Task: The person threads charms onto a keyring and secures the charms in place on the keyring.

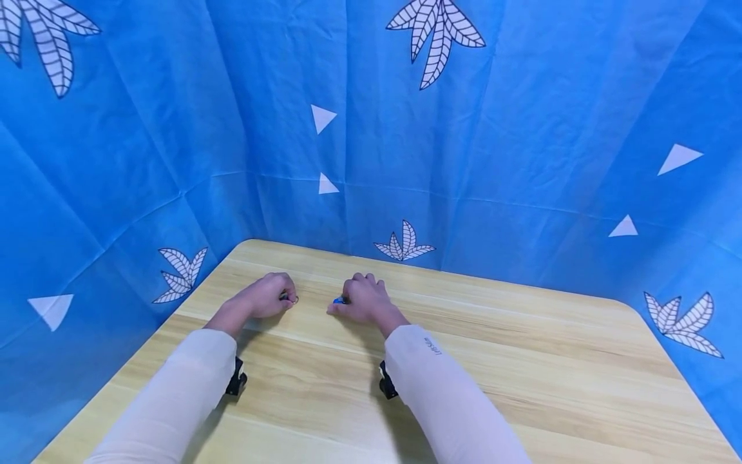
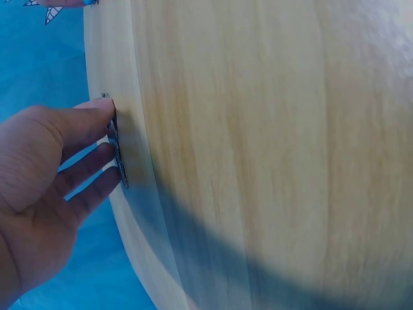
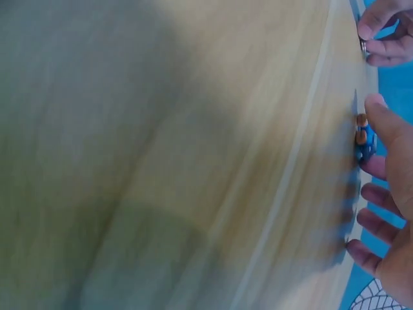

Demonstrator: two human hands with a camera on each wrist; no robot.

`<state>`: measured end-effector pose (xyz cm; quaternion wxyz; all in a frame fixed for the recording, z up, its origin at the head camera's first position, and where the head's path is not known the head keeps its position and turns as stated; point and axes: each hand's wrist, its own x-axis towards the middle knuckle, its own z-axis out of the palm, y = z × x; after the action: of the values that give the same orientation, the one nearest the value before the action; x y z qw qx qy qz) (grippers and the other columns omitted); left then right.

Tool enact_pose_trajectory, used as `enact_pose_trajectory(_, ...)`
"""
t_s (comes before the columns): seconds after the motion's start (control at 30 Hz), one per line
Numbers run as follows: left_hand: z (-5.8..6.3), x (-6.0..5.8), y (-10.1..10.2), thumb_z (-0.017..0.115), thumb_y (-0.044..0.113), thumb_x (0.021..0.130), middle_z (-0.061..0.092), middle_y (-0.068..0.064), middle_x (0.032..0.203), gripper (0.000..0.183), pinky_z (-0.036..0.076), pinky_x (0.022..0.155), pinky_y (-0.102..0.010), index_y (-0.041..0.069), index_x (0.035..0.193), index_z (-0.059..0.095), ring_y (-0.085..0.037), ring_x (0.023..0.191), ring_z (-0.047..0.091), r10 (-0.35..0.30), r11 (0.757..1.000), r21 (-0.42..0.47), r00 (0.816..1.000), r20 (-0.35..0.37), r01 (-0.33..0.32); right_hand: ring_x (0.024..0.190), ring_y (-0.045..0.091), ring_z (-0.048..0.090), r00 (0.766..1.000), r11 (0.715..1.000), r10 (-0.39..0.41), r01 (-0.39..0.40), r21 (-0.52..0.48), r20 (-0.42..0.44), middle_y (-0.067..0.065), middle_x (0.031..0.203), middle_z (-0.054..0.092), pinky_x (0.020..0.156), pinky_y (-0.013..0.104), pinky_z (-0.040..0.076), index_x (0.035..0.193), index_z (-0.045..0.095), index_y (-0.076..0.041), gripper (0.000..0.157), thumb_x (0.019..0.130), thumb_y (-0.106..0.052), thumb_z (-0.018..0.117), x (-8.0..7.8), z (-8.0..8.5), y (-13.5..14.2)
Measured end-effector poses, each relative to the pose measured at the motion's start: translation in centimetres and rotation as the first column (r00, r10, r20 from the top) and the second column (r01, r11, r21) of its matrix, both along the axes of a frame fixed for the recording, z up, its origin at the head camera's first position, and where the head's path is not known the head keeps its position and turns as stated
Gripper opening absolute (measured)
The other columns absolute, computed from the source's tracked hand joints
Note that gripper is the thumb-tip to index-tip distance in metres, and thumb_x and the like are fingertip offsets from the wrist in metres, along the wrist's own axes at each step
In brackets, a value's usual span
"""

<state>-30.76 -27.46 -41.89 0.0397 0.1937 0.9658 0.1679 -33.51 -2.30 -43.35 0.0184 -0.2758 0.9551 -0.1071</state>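
At the far left of the table, my left hand [image 1: 269, 295] pinches a thin dark piece with a small ring at its end [image 1: 295, 299]. In the left wrist view this thin dark piece [image 2: 117, 152] runs along the fingertips, its edge catching the light; I cannot tell its kind. To the right, my right hand [image 1: 366, 299] has thumb and index finger around a small blue toy with orange wheel-like rounds [image 3: 363, 137], low over the tabletop. Its other fingers are spread, tips close to the wood. From the head, just a blue bit [image 1: 339, 300] shows beside the thumb.
Both hands are over a light wood-grain table [image 1: 522, 361] with rounded far corners. Blue cloth [image 1: 556, 129] printed with white leaves and triangles hangs behind and beside it. Black wrist devices [image 1: 236, 379] sit under the pale sleeves [image 1: 174, 393].
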Motion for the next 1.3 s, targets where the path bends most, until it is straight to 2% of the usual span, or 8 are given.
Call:
enact_pose_trajectory(0.13, -0.1, 0.0, -0.2, 0.067, 0.003, 0.086, 0.06, 0.001, 0.087, 0.011, 0.047, 0.077, -0.036, 0.013, 0.08, 0.065, -0.018, 0.086, 0.056, -0.042, 0.999, -0.001, 0.999, -0.032, 0.042, 0.09, 0.022, 0.042, 1.0, 0.999, -0.028, 0.028, -0.018, -0.005, -0.003, 0.095, 0.051, 0.079, 0.042, 0.036, 0.076, 0.06, -0.022, 0.044, 0.082, -0.065, 0.058, 0.1, -0.1, -0.5)
enact_pose_trajectory(0.23, -0.2, 0.1, -0.3, 0.065, 0.002, 0.087, 0.059, -0.001, 0.087, 0.013, 0.046, 0.076, -0.036, 0.012, 0.079, 0.063, -0.018, 0.086, 0.055, -0.058, 0.998, 0.004, 0.998, -0.038, 0.058, 0.092, 0.022, 0.04, 0.999, 0.998, -0.033, 0.034, -0.048, 0.031, -0.003, 0.1, 0.051, 0.08, 0.042, 0.034, 0.077, 0.061, -0.021, 0.036, 0.085, -0.057, 0.061, 0.3, 0.0, -0.6)
enact_pose_trajectory(0.33, -0.4, 0.2, -0.3, 0.064, 0.003, 0.089, 0.058, -0.002, 0.088, 0.012, 0.045, 0.075, -0.034, 0.011, 0.08, 0.062, -0.018, 0.084, 0.053, -0.048, 0.999, 0.011, 0.998, -0.035, 0.048, 0.093, 0.022, 0.039, 0.998, 0.996, -0.014, 0.02, -0.085, 0.067, -0.003, 0.103, 0.051, 0.078, 0.04, 0.032, 0.082, 0.062, -0.021, 0.025, 0.086, -0.046, 0.064, 0.4, 0.1, -0.5)
enact_pose_trajectory(0.47, -0.4, 0.3, -0.3, 0.061, 0.006, 0.091, 0.056, -0.002, 0.089, 0.009, 0.045, 0.073, -0.033, 0.01, 0.084, 0.06, -0.016, 0.082, 0.051, -0.017, 1.0, 0.024, 1.0, -0.014, 0.017, 0.094, 0.022, 0.038, 0.996, 0.991, 0.013, 0.0, -0.137, 0.09, -0.004, 0.1, 0.053, 0.077, 0.038, 0.03, 0.087, 0.062, -0.021, 0.016, 0.082, -0.034, 0.069, 0.4, 0.2, -0.4)
enact_pose_trajectory(0.6, -0.4, 0.4, -0.3, 0.06, 0.008, 0.093, 0.055, -0.001, 0.09, 0.007, 0.044, 0.073, -0.032, 0.011, 0.087, 0.059, -0.016, 0.082, 0.05, 0.002, 1.0, 0.024, 1.0, -0.006, -0.002, 0.092, 0.023, 0.038, 0.993, 0.983, 0.035, -0.014, -0.182, 0.115, -0.007, 0.088, 0.056, 0.077, 0.039, 0.03, 0.083, 0.06, -0.021, 0.016, 0.079, -0.03, 0.073, 0.3, 0.2, -0.3)
enact_pose_trajectory(0.77, -0.5, 0.5, -0.4, 0.061, 0.009, 0.093, 0.054, 0.0, 0.089, 0.007, 0.044, 0.074, -0.034, 0.011, 0.087, 0.059, -0.016, 0.082, 0.05, 0.003, 1.0, 0.015, 1.0, -0.028, -0.003, 0.092, 0.022, 0.037, 0.987, 0.98, 0.07, -0.041, -0.196, 0.144, -0.011, 0.082, 0.056, 0.08, 0.041, 0.028, 0.082, 0.058, -0.022, 0.014, 0.08, -0.027, 0.071, 0.2, 0.1, 0.0)
enact_pose_trajectory(1.07, -0.6, 0.4, -0.2, 0.059, 0.009, 0.094, 0.056, 0.0, 0.088, 0.006, 0.045, 0.077, -0.035, 0.011, 0.089, 0.059, -0.017, 0.084, 0.052, 0.005, 0.999, 0.047, 0.999, -0.037, -0.003, 0.093, 0.02, 0.041, 0.982, 0.98, 0.117, -0.09, -0.177, 0.151, -0.011, 0.083, 0.056, 0.087, 0.046, 0.027, 0.093, 0.055, -0.024, 0.008, 0.085, -0.024, 0.059, 0.3, 0.4, 0.9)
enact_pose_trajectory(1.3, -0.4, 0.3, 0.2, 0.059, 0.01, 0.094, 0.055, 0.001, 0.084, 0.008, 0.043, 0.073, -0.033, 0.012, 0.086, 0.058, -0.016, 0.08, 0.05, 0.002, 0.999, 0.04, 0.999, -0.036, -0.001, 0.094, 0.019, 0.042, 0.981, 0.978, 0.139, -0.115, -0.174, 0.133, -0.014, 0.089, 0.059, 0.086, 0.044, 0.029, 0.1, 0.064, -0.022, 0.016, 0.086, -0.024, 0.058, 0.4, 1.0, 1.5)
